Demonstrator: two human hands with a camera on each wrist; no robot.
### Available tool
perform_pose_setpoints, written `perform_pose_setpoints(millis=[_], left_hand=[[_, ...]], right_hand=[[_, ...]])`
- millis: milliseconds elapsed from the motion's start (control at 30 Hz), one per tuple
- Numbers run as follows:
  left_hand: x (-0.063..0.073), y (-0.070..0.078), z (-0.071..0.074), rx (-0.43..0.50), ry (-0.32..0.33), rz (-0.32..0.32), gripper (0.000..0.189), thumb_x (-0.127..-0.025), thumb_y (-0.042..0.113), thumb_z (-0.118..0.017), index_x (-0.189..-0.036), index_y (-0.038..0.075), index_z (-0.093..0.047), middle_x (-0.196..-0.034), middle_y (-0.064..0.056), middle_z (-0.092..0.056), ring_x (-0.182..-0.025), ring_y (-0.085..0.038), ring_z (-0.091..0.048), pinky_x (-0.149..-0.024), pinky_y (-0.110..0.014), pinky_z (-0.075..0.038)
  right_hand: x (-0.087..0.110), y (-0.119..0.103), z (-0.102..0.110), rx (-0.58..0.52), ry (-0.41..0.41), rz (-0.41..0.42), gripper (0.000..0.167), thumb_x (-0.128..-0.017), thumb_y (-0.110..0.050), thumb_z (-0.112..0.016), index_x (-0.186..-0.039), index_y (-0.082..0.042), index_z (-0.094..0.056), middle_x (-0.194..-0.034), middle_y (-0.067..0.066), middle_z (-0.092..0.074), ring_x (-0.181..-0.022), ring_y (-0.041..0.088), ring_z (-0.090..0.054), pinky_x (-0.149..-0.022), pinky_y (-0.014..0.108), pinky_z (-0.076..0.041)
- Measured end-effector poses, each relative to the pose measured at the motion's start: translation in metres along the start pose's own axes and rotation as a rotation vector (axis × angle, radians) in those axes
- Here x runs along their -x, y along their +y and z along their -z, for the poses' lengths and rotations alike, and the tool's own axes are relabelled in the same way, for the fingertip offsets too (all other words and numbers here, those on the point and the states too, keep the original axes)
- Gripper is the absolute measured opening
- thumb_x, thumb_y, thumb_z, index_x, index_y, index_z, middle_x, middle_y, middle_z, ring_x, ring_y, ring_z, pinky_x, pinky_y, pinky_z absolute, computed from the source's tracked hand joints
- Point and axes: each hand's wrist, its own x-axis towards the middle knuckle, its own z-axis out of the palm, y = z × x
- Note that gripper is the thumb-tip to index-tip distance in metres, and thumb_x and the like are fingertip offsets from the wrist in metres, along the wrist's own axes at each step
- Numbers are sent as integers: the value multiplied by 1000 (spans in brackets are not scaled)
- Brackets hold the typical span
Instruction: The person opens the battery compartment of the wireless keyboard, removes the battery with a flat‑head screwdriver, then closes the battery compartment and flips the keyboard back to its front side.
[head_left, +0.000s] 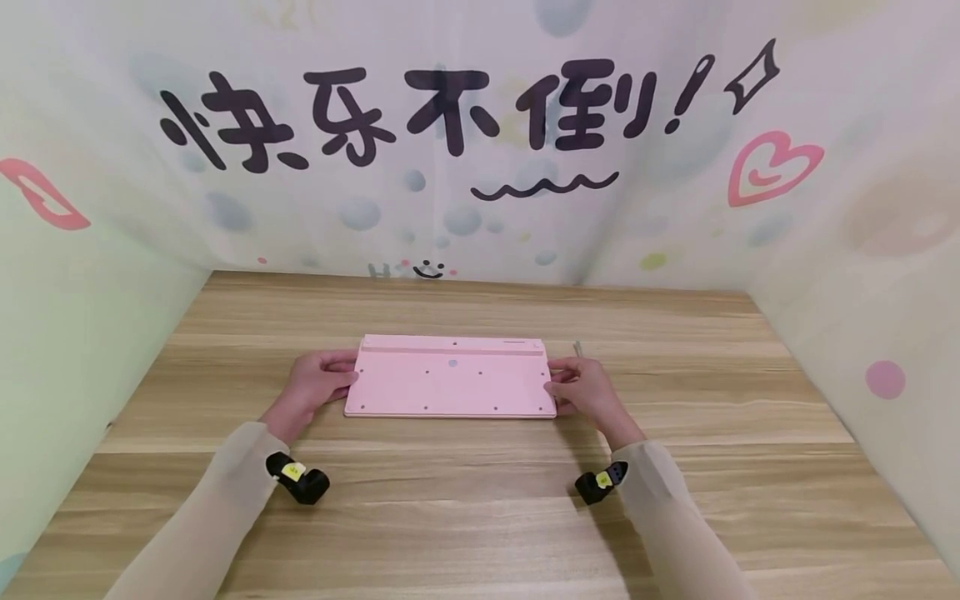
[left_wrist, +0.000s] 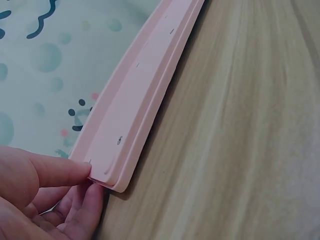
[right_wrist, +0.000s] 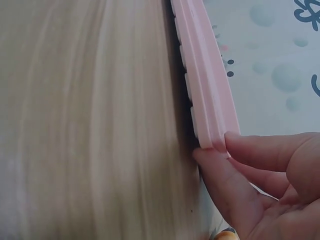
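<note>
A pink keyboard is held bottom side up over the table, with small dark screw points dotted across its underside. My left hand pinches its left end, thumb on the underside and fingers beneath, as the left wrist view shows at the corner of the pink case. At the right end my right hand pinches the other short edge between thumb and fingers. Pale keycaps show along the keyboard's lower side in the right wrist view, facing the wooden tabletop.
A thin grey rod sticks out just behind my right hand, its rest hidden. The wood-grain table runs back to a printed cloth wall, with cloth at both sides.
</note>
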Motion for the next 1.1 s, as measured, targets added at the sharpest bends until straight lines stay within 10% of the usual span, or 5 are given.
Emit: perform_pose_setpoints(millis=[667, 1100], left_hand=[[-3, 8, 3, -72, -23, -7, 44, -83, -5, -60, -125, -9, -48, -104, -20, -56, -74, -8, -56, -65, -23, -52], [-11, 48, 8, -217, -125, -97, 40, -88, 8, -58, -125, -3, -51, -108, -18, -56, -93, -28, -56, -75, -35, -52]], right_hand=[[1, 2, -1, 46, -19, 10, 43, -79, 7, -65, -121, 2, -56, -95, 16, -55, -78, 22, -57, -60, 34, -54], [2, 4, 1, 77, -35, 50, 42, -80, 5, -65, -121, 2, -55, -95, 15, -55, -79, 22, -56, -60, 33, -54]])
